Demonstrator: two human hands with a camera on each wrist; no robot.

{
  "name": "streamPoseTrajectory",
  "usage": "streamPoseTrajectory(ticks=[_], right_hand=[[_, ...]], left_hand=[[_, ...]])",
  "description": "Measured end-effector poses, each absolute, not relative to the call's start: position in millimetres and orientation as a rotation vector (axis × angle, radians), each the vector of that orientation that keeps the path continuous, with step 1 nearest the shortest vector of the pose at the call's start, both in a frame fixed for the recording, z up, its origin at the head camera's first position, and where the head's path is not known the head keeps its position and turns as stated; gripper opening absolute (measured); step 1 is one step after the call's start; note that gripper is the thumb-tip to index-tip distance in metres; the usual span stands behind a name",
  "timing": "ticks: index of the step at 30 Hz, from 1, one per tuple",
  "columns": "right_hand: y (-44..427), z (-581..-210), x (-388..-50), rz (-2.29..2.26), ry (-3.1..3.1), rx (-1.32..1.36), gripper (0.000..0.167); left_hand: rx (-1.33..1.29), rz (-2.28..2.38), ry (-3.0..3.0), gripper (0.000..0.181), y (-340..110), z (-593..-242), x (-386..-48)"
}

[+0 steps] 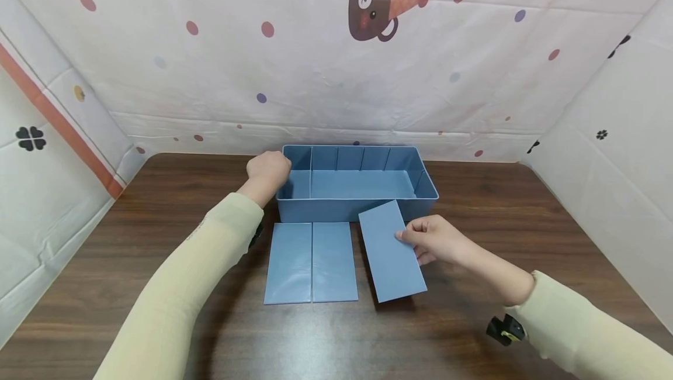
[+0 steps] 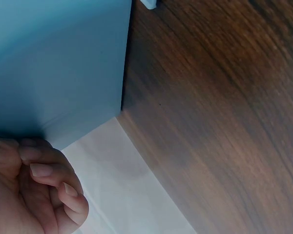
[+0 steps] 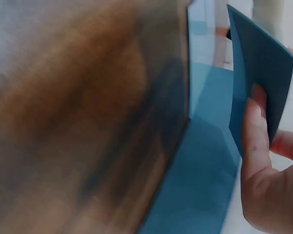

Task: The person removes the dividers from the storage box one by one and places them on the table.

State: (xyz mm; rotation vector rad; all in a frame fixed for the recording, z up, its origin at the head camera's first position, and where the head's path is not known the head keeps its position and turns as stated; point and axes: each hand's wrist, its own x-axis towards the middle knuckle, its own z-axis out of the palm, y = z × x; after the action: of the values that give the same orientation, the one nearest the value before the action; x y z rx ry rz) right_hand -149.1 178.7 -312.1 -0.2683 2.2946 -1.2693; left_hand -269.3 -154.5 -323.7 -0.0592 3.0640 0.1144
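A blue open-topped plastic box stands towards the back of the table, with one thin partition inside near its left end. My left hand holds the box's left end at the rim; the left wrist view shows curled fingers against the wall, the thumb largely hidden. A flat blue rectangular panel is pinched at its right edge by my right hand. It is tilted and raised off the table before the box's front wall. Two similar panels, a left one and a right one, lie side by side in front.
The dark wood-grain table meets a white patterned sheet behind the box. Further white sheeting stands at both sides. A small black device is strapped at the right sleeve.
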Motion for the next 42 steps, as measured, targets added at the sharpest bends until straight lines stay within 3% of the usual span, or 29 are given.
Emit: streamPoseTrajectory(ticks=[13, 37, 42], right_hand=[[169, -344, -152, -1.311, 2.302, -0.164, 0.028], [161, -356, -160, -1.139, 2.302, -0.189, 0.039], [160, -358, -161, -1.058, 2.350, -0.220, 0.042]], left_hand=[[-0.011, 0.048, 3.058, 0.033, -156, -325, -270], [0.001, 0.036, 3.057, 0.031, -157, -325, -271], [-0.046, 0.112, 3.051, 0.037, -157, -324, -270]])
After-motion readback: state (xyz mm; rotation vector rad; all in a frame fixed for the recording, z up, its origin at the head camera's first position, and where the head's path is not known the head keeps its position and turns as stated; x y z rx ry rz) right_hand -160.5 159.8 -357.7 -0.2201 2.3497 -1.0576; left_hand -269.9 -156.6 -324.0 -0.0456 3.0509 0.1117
